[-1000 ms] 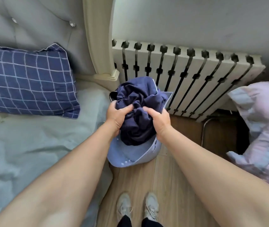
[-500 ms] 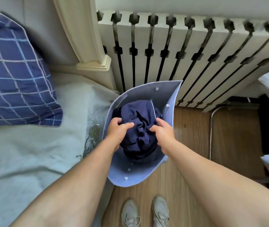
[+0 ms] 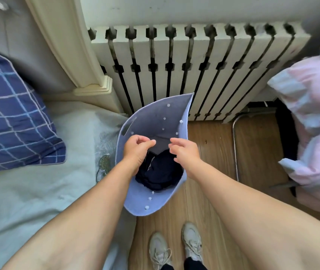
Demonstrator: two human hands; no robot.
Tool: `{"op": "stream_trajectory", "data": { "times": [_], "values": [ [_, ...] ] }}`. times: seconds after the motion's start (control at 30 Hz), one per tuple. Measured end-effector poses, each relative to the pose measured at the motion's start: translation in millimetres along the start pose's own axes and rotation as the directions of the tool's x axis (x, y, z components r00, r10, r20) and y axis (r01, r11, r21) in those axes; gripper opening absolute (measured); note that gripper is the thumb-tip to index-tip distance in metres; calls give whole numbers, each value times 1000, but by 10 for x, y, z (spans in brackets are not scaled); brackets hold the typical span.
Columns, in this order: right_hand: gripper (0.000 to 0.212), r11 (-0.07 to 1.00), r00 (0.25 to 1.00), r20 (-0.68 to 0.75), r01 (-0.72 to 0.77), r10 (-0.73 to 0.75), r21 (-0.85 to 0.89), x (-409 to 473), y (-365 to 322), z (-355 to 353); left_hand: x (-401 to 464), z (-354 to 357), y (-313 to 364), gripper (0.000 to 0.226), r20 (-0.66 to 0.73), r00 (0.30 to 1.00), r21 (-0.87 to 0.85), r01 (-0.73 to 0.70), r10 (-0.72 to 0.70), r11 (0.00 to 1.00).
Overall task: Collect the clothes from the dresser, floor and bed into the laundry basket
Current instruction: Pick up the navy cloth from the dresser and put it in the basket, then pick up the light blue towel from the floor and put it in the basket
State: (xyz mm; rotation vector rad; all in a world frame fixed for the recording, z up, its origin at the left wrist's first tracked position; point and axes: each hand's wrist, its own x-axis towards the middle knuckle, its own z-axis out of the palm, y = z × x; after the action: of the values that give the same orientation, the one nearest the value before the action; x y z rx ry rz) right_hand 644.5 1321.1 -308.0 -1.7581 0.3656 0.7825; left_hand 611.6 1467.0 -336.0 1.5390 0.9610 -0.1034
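**Below my hands, clothes in the basket**

Under my left hand [image 3: 137, 151] and right hand [image 3: 184, 152], both loosely open and gripping nothing, dark clothes [image 3: 159, 172] lie at the bottom of the basket [image 3: 145, 205]. It stands between bed [image 3: 38, 191] and radiator [image 3: 194, 75]; open floor [image 3: 213, 162] lies to my right.

Both bare forearms extended forward and downward, left hand [image 3: 135, 151] with fingers loosely curled and empty, right hand [image 3: 184, 152] likewise loosely curled, hands near each other, apart
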Motion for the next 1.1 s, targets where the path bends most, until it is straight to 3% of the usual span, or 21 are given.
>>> {"op": "stream_trajectory", "data": {
  "times": [0.1, 0.33, 0.57, 0.8, 1.1],
  "values": [
    [36, 996, 995, -88, 45, -38, 71, -403, -51, -344, -415, 194, 267, 16, 110, 992, 70, -67, 59, 995],
    [33, 991, 994, -97, 69, -58, 115, -758, -4, -566, -782, 404, 468, 15, 181, 976, 122, -140, 117, 983],
    [34, 975, 974, -212, 118, -77, 186, -1656, 404, -1487, -1845, 1166, 493, 16, 366, 910, 187, -278, 196, 942],
    [30, 955, 924, -382, 134, -24, 265, -2829, 1541, -2609, -3196, 2201, -185, 20, 532, 831, 219, -321, 163, 922],
    [29, 898, 756, -630, 138, 177, 418, -4284, 3164, -4078, -5160, 3652, -1193, 24, 794, 607, 262, -383, 28, 886]
  ]
}}
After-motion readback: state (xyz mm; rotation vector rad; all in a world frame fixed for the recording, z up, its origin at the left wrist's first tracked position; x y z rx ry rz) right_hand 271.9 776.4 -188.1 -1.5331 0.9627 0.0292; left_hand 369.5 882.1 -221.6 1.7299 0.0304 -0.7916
